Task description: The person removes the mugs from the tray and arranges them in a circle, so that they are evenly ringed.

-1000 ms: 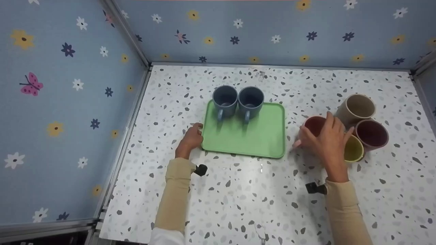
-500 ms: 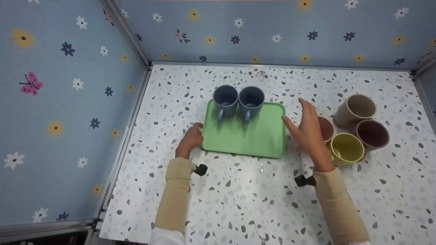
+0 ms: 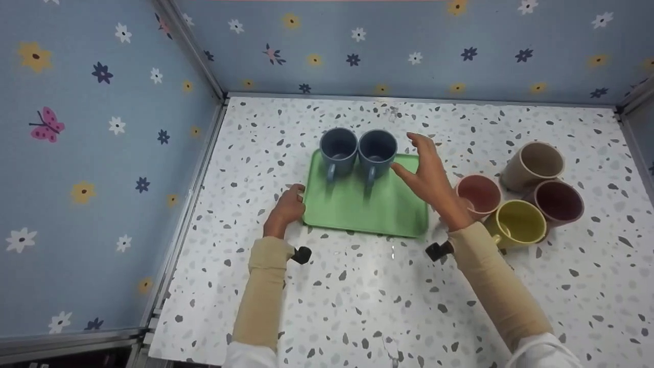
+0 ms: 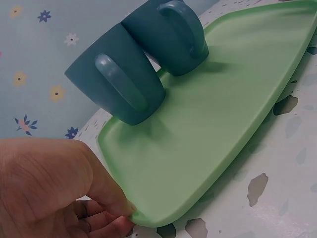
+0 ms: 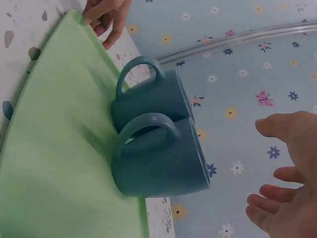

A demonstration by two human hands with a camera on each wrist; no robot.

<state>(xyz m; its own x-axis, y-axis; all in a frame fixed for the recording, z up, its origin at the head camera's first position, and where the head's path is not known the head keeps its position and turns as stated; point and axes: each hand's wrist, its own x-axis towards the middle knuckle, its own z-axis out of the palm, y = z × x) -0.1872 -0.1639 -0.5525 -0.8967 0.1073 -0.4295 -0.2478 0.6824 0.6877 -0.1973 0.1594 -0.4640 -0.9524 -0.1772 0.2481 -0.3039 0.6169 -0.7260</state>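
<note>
Two blue mugs stand side by side along the far edge of a green tray (image 3: 357, 209), the left mug (image 3: 338, 148) close against the right mug (image 3: 377, 151). Both handles point toward the person. At the tray's near left corner, my left hand (image 3: 290, 207) pinches the rim, thumb on top and fingers curled outside and below, as the left wrist view shows. My right hand (image 3: 431, 176) hangs over the tray's right side with thumb and fingers spread and nothing between them. Its thumb tip is right by the right mug; in the right wrist view a gap shows between them.
To the right, several mugs stand in a cluster on the speckled table (image 3: 357, 296): a pink mug (image 3: 479, 194), a yellow mug (image 3: 518, 225), a beige mug (image 3: 534, 163) and a maroon mug (image 3: 559, 202). Flowered panels (image 3: 327, 46) wall the back and left.
My right hand has left the pink mug and moved left and away from the person, over to the right blue mug. The left hand and the tray have stayed put.
</note>
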